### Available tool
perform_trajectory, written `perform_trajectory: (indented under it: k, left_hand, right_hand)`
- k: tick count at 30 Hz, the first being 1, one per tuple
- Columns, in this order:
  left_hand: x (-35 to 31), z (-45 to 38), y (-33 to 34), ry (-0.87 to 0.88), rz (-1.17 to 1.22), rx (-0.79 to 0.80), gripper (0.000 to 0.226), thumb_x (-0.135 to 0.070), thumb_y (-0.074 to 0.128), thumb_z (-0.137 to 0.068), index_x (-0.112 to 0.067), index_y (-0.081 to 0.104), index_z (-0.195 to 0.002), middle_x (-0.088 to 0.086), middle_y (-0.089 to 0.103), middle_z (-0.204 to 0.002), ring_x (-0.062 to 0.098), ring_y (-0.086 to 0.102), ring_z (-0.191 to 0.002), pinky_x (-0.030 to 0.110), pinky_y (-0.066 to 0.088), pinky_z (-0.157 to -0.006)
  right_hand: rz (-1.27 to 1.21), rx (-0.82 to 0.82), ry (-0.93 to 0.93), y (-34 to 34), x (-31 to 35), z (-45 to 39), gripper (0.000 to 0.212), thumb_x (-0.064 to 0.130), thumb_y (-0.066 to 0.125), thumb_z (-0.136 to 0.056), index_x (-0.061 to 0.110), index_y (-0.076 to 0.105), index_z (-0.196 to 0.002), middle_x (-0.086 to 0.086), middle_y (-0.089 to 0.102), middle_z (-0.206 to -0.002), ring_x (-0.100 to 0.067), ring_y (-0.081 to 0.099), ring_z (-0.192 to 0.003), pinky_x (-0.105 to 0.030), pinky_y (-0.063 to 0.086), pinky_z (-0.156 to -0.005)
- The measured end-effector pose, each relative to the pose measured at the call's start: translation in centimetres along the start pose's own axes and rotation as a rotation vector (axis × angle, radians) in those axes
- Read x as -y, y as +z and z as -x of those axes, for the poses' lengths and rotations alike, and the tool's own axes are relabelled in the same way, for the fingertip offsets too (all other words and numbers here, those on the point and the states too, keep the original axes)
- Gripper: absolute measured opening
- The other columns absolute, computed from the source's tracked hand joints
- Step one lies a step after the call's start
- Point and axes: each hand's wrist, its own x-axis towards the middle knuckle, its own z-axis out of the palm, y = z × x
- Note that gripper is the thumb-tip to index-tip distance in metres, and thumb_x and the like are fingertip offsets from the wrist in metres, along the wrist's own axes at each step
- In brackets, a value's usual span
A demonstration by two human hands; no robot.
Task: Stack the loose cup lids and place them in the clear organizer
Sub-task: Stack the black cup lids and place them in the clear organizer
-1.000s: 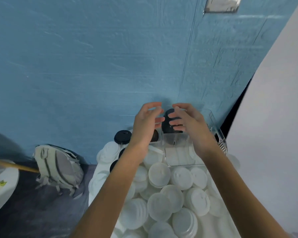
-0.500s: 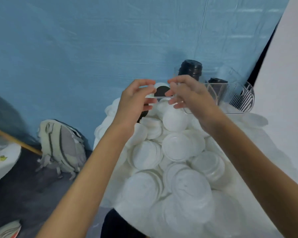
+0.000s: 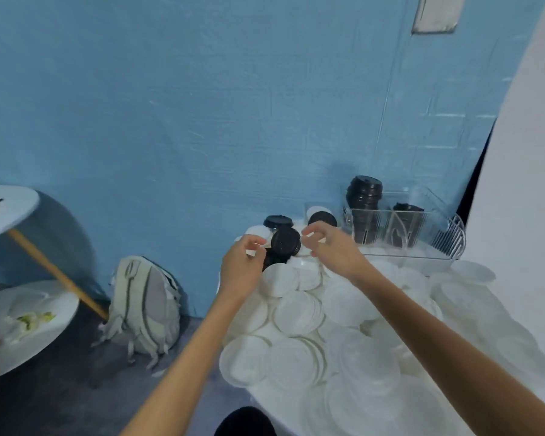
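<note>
A heap of loose white cup lids (image 3: 299,313) covers the table. Several black lids lie at its far end; one black lid (image 3: 285,242) stands tilted towards me. My left hand (image 3: 243,264) has curled fingertips at that lid's left edge, and my right hand (image 3: 331,247) pinches at its right edge. The lid seems held between both hands. The clear organizer (image 3: 400,243) stands at the back right, with a tall stack of black lids (image 3: 364,199) in its left slot and a shorter black stack (image 3: 407,208) beside it.
A blue wall rises right behind the table and a white panel (image 3: 523,215) closes off the right side. On the floor to the left lies a grey backpack (image 3: 145,303), next to a round white table (image 3: 4,209) with a wooden leg.
Both hands have drawn back from the organizer, left the black stack standing in it, and moved left to the loose black lids. The camera has tilted, so the pile sits lower in view.
</note>
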Motion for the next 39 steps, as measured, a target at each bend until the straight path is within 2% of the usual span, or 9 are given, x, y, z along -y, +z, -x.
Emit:
perform_trajectory:
  k: [3, 9, 12, 18, 23, 28, 32, 34, 39]
  left_hand:
    - [0.7, -2.8, 1.0, 0.011, -0.164, 0.071, 0.017, -0.022, 0.062, -0.098, -0.030, 0.067, -0.112, 0.001, 0.064, -0.118, 0.019, 0.063, -0.100, 0.028, 0.044, -0.083]
    - [2.2, -6.9, 3.7, -0.046, -0.434, 0.284, 0.044, -0.036, 0.056, -0.098, -0.034, 0.052, -0.142, 0.012, 0.053, -0.141, 0.034, 0.044, -0.133, 0.040, 0.040, -0.105]
    - [2.6, -7.7, 4.7, -0.076, -0.416, 0.327, 0.054, -0.039, 0.057, -0.098, -0.033, 0.045, -0.150, 0.012, 0.052, -0.143, 0.036, 0.045, -0.134, 0.042, 0.044, -0.105]
    - [3.3, -8.1, 5.9, -0.022, -0.422, 0.262, 0.052, -0.040, 0.064, -0.092, -0.034, 0.051, -0.142, 0.001, 0.068, -0.127, 0.031, 0.058, -0.119, 0.047, 0.048, -0.098]
    - [3.5, -8.1, 6.1, -0.010, -0.282, 0.214, 0.047, -0.028, 0.071, -0.091, -0.034, 0.057, -0.136, -0.003, 0.072, -0.122, 0.026, 0.062, -0.116, 0.046, 0.048, -0.099]
    - [2.5, -7.9, 5.2, 0.014, -0.074, 0.182, 0.049, -0.022, 0.070, -0.094, -0.030, 0.053, -0.139, -0.002, 0.070, -0.121, 0.015, 0.065, -0.110, 0.027, 0.046, -0.090]
    - [1.6, -7.6, 4.6, 0.054, 0.012, 0.193, 0.060, -0.024, 0.078, -0.088, -0.035, 0.050, -0.140, -0.008, 0.065, -0.117, 0.010, 0.059, -0.109, 0.027, 0.044, -0.093]
    - [1.4, -7.4, 4.5, 0.076, 0.052, 0.205, 0.067, -0.024, 0.083, -0.084, -0.032, 0.051, -0.142, -0.012, 0.062, -0.117, 0.008, 0.058, -0.109, 0.026, 0.045, -0.095]
    - [1.5, -6.9, 4.1, 0.135, 0.140, 0.229, 0.080, -0.031, 0.092, -0.073, -0.036, 0.051, -0.142, -0.016, 0.054, -0.127, 0.008, 0.060, -0.115, 0.030, 0.053, -0.100]
  right_hand:
    - [0.158, -0.022, -0.029, 1.0, -0.1, -2.5, 0.027, 0.036, 0.058, -0.099, 0.022, 0.062, -0.122, 0.002, 0.067, -0.117, -0.014, 0.061, -0.097, -0.026, 0.043, -0.076]
    - [0.405, 0.034, -0.052, 3.5, -0.7, -7.6, 0.051, 0.032, 0.065, -0.094, 0.017, 0.052, -0.141, -0.012, 0.051, -0.136, -0.030, 0.057, -0.120, -0.039, 0.048, -0.100]
    - [0.476, 0.057, -0.037, 4.6, -1.3, -9.1, 0.060, 0.033, 0.066, -0.092, 0.021, 0.046, -0.147, -0.013, 0.046, -0.139, -0.035, 0.054, -0.124, -0.043, 0.047, -0.104]
    - [0.479, 0.050, -0.006, 5.1, -2.4, -10.3, 0.053, 0.031, 0.069, -0.089, 0.017, 0.056, -0.139, -0.012, 0.058, -0.131, -0.030, 0.061, -0.113, -0.035, 0.049, -0.090]
    - [0.345, -0.028, -0.027, 4.6, -2.6, -10.2, 0.050, 0.015, 0.076, -0.085, 0.017, 0.060, -0.133, -0.009, 0.068, -0.122, -0.025, 0.063, -0.111, -0.031, 0.049, -0.092]
    - [0.098, -0.100, 0.027, 3.9, -2.1, -9.8, 0.049, 0.011, 0.080, -0.081, 0.017, 0.063, -0.126, -0.001, 0.071, -0.101, -0.017, 0.067, -0.086, -0.026, 0.053, -0.078]
    - [0.001, -0.142, 0.022, 4.1, -1.9, -9.5, 0.051, 0.018, 0.087, -0.074, 0.021, 0.068, -0.122, 0.000, 0.075, -0.097, -0.024, 0.073, -0.086, -0.046, 0.060, -0.085]
    - [-0.055, -0.161, 0.016, 4.1, -1.8, -9.3, 0.048, 0.018, 0.087, -0.074, 0.023, 0.068, -0.118, 0.002, 0.074, -0.091, -0.024, 0.074, -0.084, -0.047, 0.061, -0.083]
    - [-0.504, -0.067, 0.168, 3.3, -0.8, -8.5, 0.043, 0.002, 0.081, -0.083, 0.010, 0.065, -0.122, -0.008, 0.074, -0.091, -0.019, 0.073, -0.071, -0.029, 0.060, -0.065]
